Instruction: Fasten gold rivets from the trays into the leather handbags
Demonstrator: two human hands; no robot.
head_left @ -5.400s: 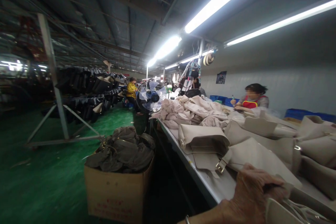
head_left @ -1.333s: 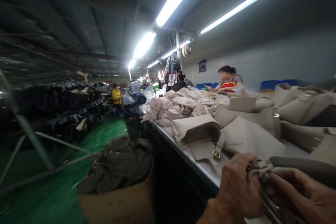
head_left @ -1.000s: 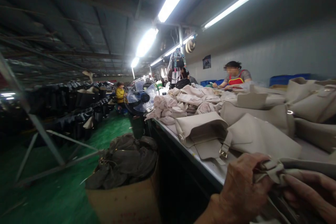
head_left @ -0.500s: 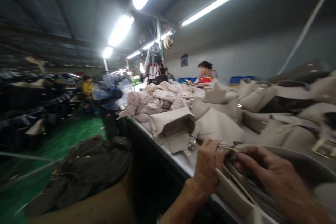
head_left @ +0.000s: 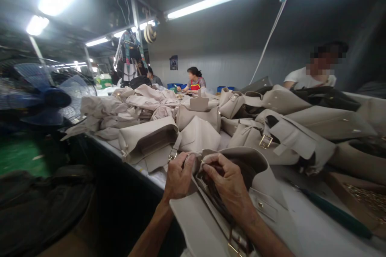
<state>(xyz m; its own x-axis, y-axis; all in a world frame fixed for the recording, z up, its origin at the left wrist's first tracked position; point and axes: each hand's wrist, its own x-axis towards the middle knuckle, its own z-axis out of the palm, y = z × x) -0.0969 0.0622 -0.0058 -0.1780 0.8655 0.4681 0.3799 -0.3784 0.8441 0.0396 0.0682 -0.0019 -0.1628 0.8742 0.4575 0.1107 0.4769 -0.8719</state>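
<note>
A beige bag (head_left: 271, 184) lies open at the table's near edge, its flap spread toward me and its dark inside showing. My left hand (head_left: 180, 174) is closed on the bag's upper edge, thumb pressed to the fingers. Just right of it, my right hand (head_left: 224, 178) pinches the same edge between thumb and forefinger, its wrist across the opening. Small metal at the edge between the hands is too small to make out. Another beige bag (head_left: 150, 138) with a buckle (head_left: 172, 154) sits just beyond my left hand.
Beige bags and pinkish cloth pieces (head_left: 144, 100) are heaped across the table. At right lie a green-handled tool (head_left: 337, 211) and a tray of small metal parts (head_left: 368, 198). A fan (head_left: 54, 98) and a container of dark cloth (head_left: 45, 209) are at left. Persons sit beyond.
The view has swung right, bringing a person in white, the tool and the metal parts into sight. Both hands still hold the bag's edge; more of its opening shows.
</note>
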